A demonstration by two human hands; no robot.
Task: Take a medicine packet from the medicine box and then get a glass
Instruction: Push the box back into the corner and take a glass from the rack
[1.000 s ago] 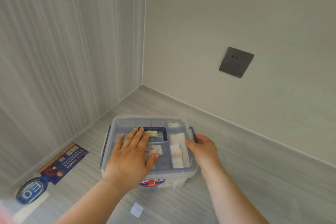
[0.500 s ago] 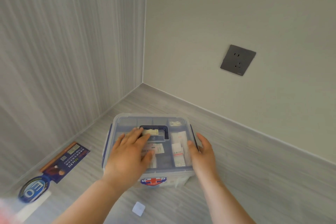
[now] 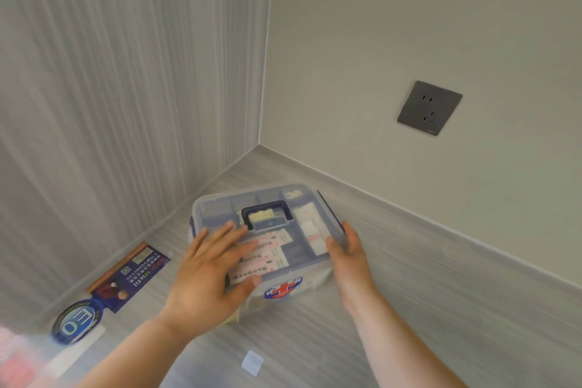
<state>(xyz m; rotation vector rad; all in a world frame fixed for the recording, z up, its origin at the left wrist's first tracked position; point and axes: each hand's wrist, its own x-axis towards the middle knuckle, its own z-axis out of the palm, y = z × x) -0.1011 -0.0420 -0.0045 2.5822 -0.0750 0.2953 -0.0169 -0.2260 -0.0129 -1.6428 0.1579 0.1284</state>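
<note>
A clear plastic medicine box (image 3: 217, 205) with a dark blue handle (image 3: 267, 211) and a red cross label (image 3: 283, 288) sits in the corner of a grey shelf. Its lid is on. White and pink medicine packets (image 3: 267, 253) show through the lid. My left hand (image 3: 209, 274) lies flat on the lid's near left part, fingers spread. My right hand (image 3: 348, 253) presses against the box's right side by the blue latch, thumb on the lid's edge. No glass is in view.
A dark blue leaflet (image 3: 132, 274) and a round blue sticker (image 3: 77, 323) lie on the shelf to the left. A small white square (image 3: 252, 362) lies near the front. A grey wall socket (image 3: 430, 107) sits on the back wall. Walls close in behind and left.
My left hand has slid back toward the lid's near left corner, uncovering the handle and more packets. My right hand has shifted along the box's right side. The view has tilted slightly.
</note>
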